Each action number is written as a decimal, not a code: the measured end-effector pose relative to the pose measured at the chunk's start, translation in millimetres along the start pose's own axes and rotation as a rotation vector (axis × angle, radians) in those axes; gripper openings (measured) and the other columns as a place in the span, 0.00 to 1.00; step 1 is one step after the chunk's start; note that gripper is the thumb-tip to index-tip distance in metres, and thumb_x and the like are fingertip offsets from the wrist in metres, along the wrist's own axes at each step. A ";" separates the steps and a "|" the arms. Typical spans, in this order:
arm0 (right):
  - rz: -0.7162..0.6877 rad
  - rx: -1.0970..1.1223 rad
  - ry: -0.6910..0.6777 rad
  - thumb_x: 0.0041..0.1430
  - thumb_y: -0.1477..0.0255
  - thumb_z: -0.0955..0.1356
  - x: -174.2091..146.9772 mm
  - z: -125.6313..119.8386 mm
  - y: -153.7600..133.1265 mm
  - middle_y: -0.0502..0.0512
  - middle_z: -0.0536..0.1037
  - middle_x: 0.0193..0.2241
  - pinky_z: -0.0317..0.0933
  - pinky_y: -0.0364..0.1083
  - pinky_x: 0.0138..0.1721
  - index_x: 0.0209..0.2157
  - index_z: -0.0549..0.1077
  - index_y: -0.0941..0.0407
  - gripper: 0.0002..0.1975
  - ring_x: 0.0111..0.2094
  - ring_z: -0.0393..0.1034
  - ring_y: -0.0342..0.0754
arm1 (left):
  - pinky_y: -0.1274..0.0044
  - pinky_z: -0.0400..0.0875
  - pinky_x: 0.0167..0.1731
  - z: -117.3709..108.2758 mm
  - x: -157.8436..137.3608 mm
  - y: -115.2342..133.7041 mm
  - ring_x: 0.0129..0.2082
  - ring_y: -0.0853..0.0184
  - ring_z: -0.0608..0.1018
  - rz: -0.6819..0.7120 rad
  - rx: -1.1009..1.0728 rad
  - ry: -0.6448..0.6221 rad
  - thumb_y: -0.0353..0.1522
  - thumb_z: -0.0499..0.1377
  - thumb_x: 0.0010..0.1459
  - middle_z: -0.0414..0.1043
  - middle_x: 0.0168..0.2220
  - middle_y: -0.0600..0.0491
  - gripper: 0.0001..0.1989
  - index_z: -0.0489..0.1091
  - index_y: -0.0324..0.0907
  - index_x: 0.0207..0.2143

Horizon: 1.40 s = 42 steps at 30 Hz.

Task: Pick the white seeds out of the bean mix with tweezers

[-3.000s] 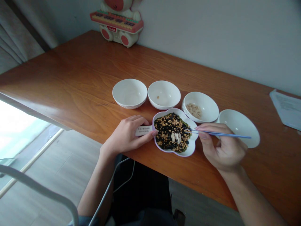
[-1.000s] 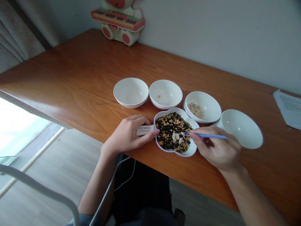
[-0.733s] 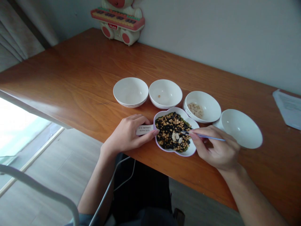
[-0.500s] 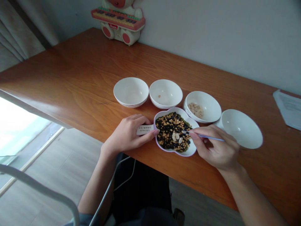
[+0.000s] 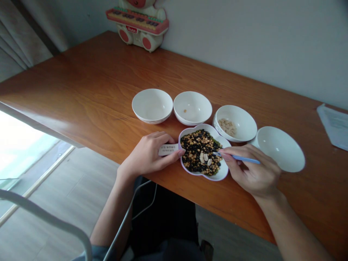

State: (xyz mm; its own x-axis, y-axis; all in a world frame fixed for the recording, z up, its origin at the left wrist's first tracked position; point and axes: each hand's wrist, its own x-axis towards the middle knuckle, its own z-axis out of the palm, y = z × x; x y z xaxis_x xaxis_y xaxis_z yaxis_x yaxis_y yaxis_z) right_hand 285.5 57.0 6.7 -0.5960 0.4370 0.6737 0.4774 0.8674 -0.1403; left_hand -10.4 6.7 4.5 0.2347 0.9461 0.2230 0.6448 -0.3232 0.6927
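Observation:
A flower-shaped plate [image 5: 224, 170] with a pale purple rim is spread with black beans, small yellow beans and some green ones. Several peeled peanuts [image 5: 206, 158] lie on top of the mix. My left hand [image 5: 148, 154] grips the plate's left side, its thumb on the rim, around a white tab with printed text [image 5: 168, 149]. My right hand [image 5: 251, 168] pinches blue tweezers [image 5: 243, 158], their tips over the mix just right of the peanuts. Whether the tips grip anything is too small to tell.
Behind the plate stand white bowls: one at far left [image 5: 152, 105], one with a small yellowish piece [image 5: 192, 107], one with pale peanuts [image 5: 246, 127], and one at right [image 5: 282, 152]. A toy keyboard figure [image 5: 138, 27] is against the wall; a paper [image 5: 334, 125] lies far right.
The tweezers have rolled slightly in my right hand, so their broad blue side now shows. My left hand and the plate keep their places; the view has shifted a touch.

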 end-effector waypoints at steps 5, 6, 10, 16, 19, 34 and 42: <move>0.022 -0.006 0.078 0.59 0.83 0.74 -4.7 -3.7 -0.6 0.49 0.87 0.35 0.73 0.47 0.34 0.48 0.80 0.50 0.19 0.32 0.81 0.48 | 0.76 0.69 0.33 0.0 0.0 1.1 0.31 0.67 0.79 0.004 0.010 0.007 0.43 0.63 0.68 0.81 0.34 0.52 0.15 0.76 0.40 0.36; 0.043 -0.025 0.106 0.59 0.83 0.74 -6.5 -5.2 -0.2 0.48 0.87 0.35 0.73 0.48 0.33 0.50 0.80 0.49 0.20 0.31 0.81 0.48 | 0.76 0.69 0.33 0.0 0.0 0.8 0.31 0.67 0.79 0.007 0.011 0.008 0.43 0.63 0.68 0.81 0.34 0.52 0.15 0.76 0.40 0.36; 0.156 -0.126 0.250 0.59 0.83 0.74 -13.3 -11.9 6.3 0.49 0.86 0.34 0.71 0.49 0.31 0.55 0.81 0.45 0.26 0.30 0.79 0.50 | 0.76 0.69 0.33 0.6 0.0 -1.3 0.30 0.67 0.79 0.022 0.007 0.011 0.44 0.62 0.68 0.80 0.33 0.52 0.15 0.75 0.40 0.36; 0.182 -0.196 0.370 0.57 0.86 0.74 -10.1 -11.4 20.3 0.55 0.87 0.40 0.74 0.52 0.38 0.56 0.82 0.46 0.29 0.37 0.83 0.55 | 0.76 0.69 0.33 1.4 0.0 -2.2 0.31 0.67 0.79 0.026 0.002 0.012 0.43 0.63 0.68 0.81 0.34 0.52 0.15 0.75 0.40 0.36; 0.160 -0.168 0.436 0.53 0.86 0.76 -7.7 -6.6 24.6 0.54 0.88 0.40 0.74 0.50 0.37 0.54 0.83 0.45 0.30 0.36 0.84 0.55 | 0.76 0.69 0.33 1.0 0.1 -1.0 0.30 0.67 0.79 0.024 0.009 0.007 0.43 0.62 0.69 0.81 0.34 0.52 0.15 0.75 0.40 0.36; 0.177 0.036 0.116 0.62 0.81 0.71 -1.9 -8.3 1.7 0.48 0.84 0.31 0.68 0.45 0.30 0.41 0.81 0.52 0.11 0.27 0.75 0.43 | 0.76 0.69 0.33 0.2 0.1 -0.6 0.30 0.67 0.79 0.006 0.017 0.002 0.43 0.62 0.68 0.81 0.34 0.51 0.15 0.76 0.41 0.36; 0.202 0.059 0.051 0.61 0.81 0.72 -0.4 -6.2 -3.7 0.47 0.83 0.28 0.65 0.44 0.26 0.34 0.78 0.53 0.08 0.25 0.74 0.42 | 0.76 0.70 0.33 0.0 0.3 -0.1 0.30 0.67 0.79 0.001 0.012 -0.005 0.43 0.62 0.68 0.81 0.34 0.52 0.15 0.76 0.41 0.36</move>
State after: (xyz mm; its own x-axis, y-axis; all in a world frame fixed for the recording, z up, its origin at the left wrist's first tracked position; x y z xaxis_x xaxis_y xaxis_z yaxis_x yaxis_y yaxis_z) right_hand 287.9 52.1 11.5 -0.4578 0.5917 0.6636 0.5441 0.7768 -0.3172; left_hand -10.4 7.0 4.5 0.2391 0.9457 0.2202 0.6531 -0.3244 0.6843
